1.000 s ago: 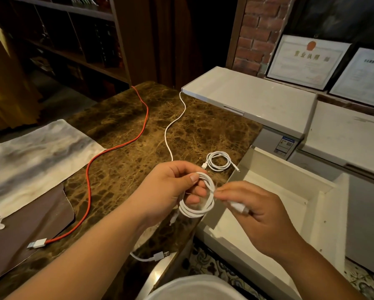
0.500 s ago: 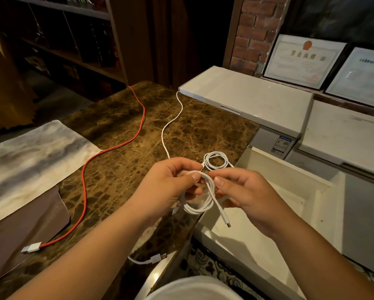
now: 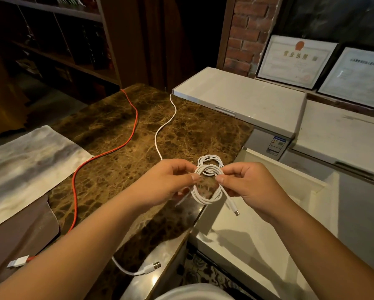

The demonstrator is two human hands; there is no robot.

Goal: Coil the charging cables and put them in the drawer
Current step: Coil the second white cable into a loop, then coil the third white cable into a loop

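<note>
Both hands hold a coiled white cable (image 3: 205, 197) in the air above the marble counter's right edge. My left hand (image 3: 168, 182) pinches the coil's left side, and my right hand (image 3: 246, 187) pinches its right side. The cable's plug end (image 3: 235, 211) dangles below the right hand. Behind the coil, a second white coil (image 3: 211, 160) lies on the counter. A long white cable (image 3: 162, 135) and a red cable (image 3: 108, 152) trail uncoiled across the counter. The open white drawer (image 3: 285, 176) sits to the right, below my right hand.
A grey-white cloth (image 3: 25, 165) covers the counter's left part. A white USB plug (image 3: 151, 268) lies near the counter's front edge, and the red cable's white plug (image 3: 18, 262) is at the lower left. White chest freezers (image 3: 246, 100) and framed certificates (image 3: 294, 61) stand behind.
My right hand has passed the loose plug end around the coil and drawn in close to the left hand. The plug now dangles below the coil instead of being pinched.
</note>
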